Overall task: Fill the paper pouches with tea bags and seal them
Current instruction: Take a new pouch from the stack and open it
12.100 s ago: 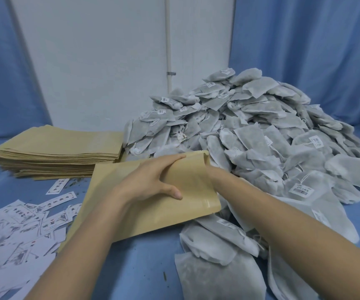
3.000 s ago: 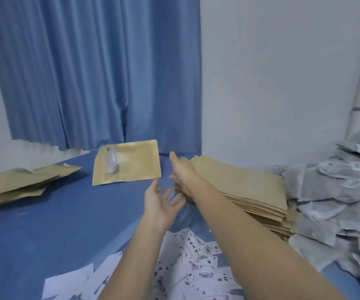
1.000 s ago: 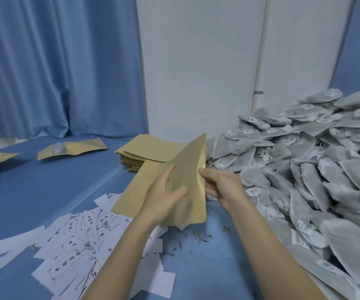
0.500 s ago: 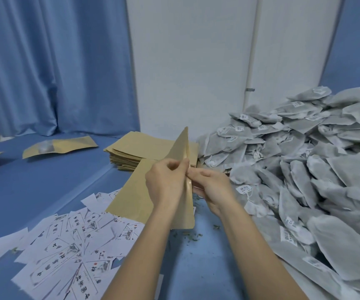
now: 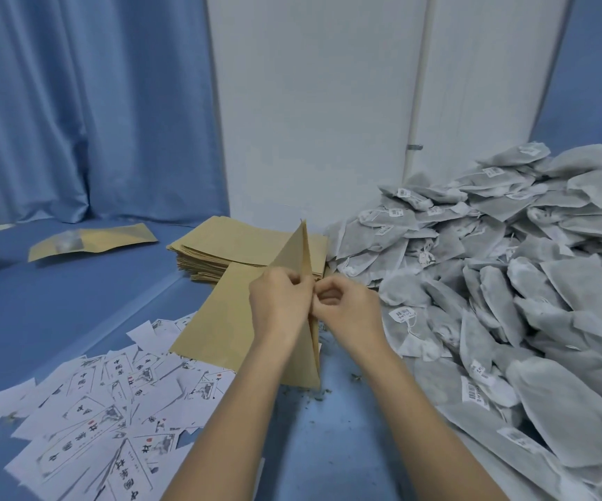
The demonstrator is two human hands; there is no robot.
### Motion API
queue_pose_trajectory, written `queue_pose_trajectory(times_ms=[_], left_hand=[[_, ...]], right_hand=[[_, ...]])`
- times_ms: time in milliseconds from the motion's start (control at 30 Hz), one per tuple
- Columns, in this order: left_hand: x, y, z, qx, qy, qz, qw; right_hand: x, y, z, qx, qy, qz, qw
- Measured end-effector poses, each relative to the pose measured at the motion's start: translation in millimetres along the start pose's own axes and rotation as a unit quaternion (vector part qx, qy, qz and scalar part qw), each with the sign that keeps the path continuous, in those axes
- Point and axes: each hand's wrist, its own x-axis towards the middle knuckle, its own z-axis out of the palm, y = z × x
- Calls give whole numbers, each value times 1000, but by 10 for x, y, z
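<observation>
Both hands, left hand (image 5: 280,305) and right hand (image 5: 346,309), are pinched on the upright paper pouch (image 5: 232,320) above the counter (image 5: 57,312); its mouth could be torn if pulled unevenly.

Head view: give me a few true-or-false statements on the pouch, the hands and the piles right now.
1. Both hands grip one paper pouch at its edge. True: left hand and right hand meet there.
2. The tea bags are piled left of the hands. False: the heap is to the right.
3. A stack of empty pouches lies behind the hands. True.
4. The printed labels sit on top of the tea bag heap. False: they are scattered on the blue surface at lower left.
</observation>
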Motion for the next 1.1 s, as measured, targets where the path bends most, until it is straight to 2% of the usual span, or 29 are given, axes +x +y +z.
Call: queue_pose_trajectory(times_ms=[100,200,300,500,567,667,767,867,900,1000,1100], left_hand=[[-67,-15,66,3,0,25,1000],[-66,-35,114,-2,11,46,999],[-69,-62,140,-4,7,55,998],[-61,-161,123,1,11,38,999],[-31,-166,115,17,1,51,999],[4,-123,82,54,-3,78,995],[-3,-30,52,103,-9,104,989],[-30,71,67,187,-3,162,969],[-43,106,75,211,-2,185,960],[-86,216,125,269,-16,242,932],[-137,367,146,285,-23,294,912]], right_hand=[[58,-18,-8,-74,-3,-5,997],[40,-12,1,-149,7,-58,987],[33,22,-24,-152,28,-56,986],[124,122,-126,-101,-24,7,995],[127,108,-137,-99,-17,-3,995],[92,100,-112,-125,47,-68,989],[59,130,-92,-233,75,-152,958],[102,160,-111,-351,109,-253,895],[140,197,-122,-350,84,-266,894],[206,198,-199,-272,-18,-240,932],[304,179,-270,-304,-73,-180,932]])
